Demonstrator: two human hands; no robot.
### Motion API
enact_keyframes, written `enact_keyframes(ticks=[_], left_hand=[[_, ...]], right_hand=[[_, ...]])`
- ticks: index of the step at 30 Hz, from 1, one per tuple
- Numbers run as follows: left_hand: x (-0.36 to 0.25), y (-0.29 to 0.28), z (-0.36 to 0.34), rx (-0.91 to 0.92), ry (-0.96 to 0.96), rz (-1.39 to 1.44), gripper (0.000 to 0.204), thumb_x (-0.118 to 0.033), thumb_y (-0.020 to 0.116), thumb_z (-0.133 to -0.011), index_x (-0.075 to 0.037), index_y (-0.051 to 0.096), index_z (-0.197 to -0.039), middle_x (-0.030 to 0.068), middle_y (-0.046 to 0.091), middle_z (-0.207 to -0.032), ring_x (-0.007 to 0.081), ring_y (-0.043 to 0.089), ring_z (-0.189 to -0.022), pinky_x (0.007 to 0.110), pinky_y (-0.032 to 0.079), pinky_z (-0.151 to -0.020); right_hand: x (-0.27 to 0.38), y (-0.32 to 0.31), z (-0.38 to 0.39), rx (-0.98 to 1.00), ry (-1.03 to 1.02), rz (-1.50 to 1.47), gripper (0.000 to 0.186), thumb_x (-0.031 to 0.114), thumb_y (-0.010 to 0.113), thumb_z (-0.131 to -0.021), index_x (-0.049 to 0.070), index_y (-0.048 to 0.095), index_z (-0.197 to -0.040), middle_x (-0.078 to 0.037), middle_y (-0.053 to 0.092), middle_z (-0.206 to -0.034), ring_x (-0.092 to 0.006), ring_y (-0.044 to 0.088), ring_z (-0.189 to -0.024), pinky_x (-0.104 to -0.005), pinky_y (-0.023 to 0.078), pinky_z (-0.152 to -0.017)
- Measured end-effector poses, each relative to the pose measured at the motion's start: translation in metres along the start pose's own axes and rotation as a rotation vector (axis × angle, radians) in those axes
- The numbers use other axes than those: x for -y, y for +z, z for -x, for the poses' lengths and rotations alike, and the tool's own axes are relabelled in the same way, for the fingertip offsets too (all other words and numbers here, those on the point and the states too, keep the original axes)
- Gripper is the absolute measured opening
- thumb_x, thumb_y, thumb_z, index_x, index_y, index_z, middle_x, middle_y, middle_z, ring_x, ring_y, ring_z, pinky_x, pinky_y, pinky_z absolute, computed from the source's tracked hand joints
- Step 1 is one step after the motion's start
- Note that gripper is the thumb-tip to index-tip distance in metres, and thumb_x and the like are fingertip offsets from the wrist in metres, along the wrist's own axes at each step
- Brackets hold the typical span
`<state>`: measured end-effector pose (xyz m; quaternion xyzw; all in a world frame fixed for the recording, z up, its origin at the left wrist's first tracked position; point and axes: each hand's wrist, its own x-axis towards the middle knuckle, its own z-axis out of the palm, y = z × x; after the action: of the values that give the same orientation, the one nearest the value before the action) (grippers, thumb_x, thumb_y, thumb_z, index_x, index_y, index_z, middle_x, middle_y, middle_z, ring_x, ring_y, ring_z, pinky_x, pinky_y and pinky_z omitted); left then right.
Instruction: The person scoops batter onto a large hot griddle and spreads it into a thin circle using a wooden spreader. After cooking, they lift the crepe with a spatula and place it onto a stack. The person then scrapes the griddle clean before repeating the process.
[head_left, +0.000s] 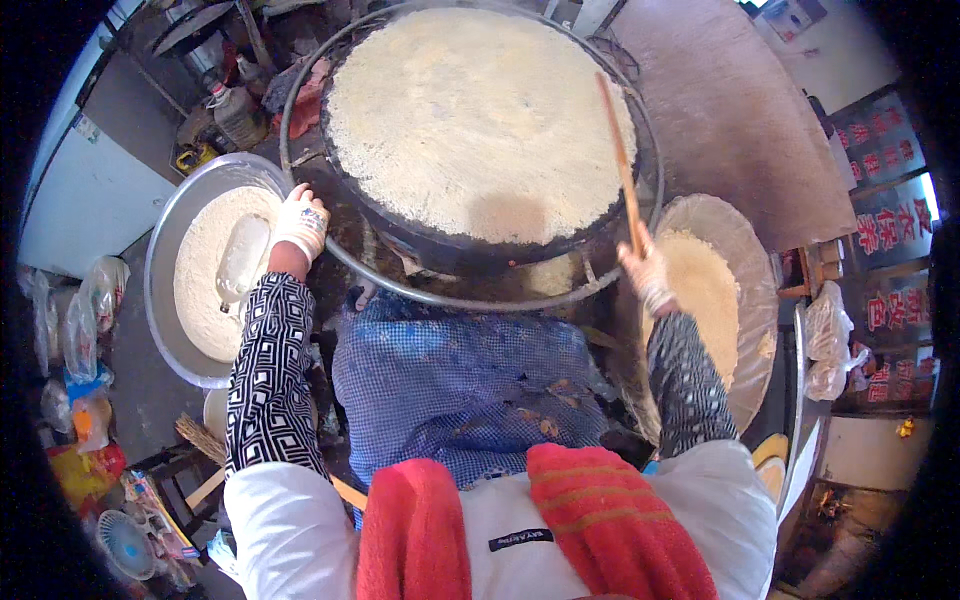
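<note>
A large round griddle (pixel 440 246), dark at its edge, is covered by a pale, thin layer of batter (pixel 470 110). A metal ring (pixel 450 298) runs around it. In a light glove, my right hand (pixel 645 272) is closed on a long wooden stick (pixel 618 140), which reaches over the right part of the batter. My left hand (pixel 301 222), gloved too, has its fingers curled on the ring at the griddle's left. Beside it stands a metal basin (pixel 163 320) of whitish batter, with a pale scoop (pixel 243 260) lying in it.
A plastic-lined tub (pixel 755 300) of tan, crumbly stuff stands below my right hand. A brown board (pixel 730 130) lies at the far right. Blue checked cloth (pixel 450 390) covers something before me. Plastic bags (pixel 85 320) and a brush (pixel 198 438) are at the left.
</note>
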<state>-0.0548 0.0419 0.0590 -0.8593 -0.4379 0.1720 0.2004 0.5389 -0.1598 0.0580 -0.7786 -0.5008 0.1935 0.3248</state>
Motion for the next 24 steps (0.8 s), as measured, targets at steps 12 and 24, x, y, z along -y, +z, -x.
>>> enact_keyframes(ticks=[12,24], left_hand=[[-0.248,-0.165,0.049,0.102,-0.024,0.631,0.018,-0.034,0.066,-0.086,-0.02,0.075,-0.091,0.0018,0.072,-0.086,0.0224,0.069,-0.083,0.04,0.049,-0.069],[-0.372,-0.217,0.155,0.099,0.352,1.081,0.039,-0.041,0.062,-0.087,-0.015,0.07,-0.114,0.006,0.068,-0.121,0.0262,0.064,-0.11,0.042,0.051,-0.094]], right_hand=[[0.224,0.043,0.204,1.03,0.383,-0.923,0.065,0.016,0.056,-0.094,0.019,0.033,-0.155,-0.013,0.071,-0.081,-0.0106,0.052,-0.048,-0.0227,0.036,-0.04],[0.278,0.049,0.184,1.814,0.108,-0.258,0.061,0.045,0.059,-0.093,-0.005,0.059,-0.127,-0.012,0.069,-0.073,-0.0153,0.064,-0.058,-0.0247,0.049,-0.053]])
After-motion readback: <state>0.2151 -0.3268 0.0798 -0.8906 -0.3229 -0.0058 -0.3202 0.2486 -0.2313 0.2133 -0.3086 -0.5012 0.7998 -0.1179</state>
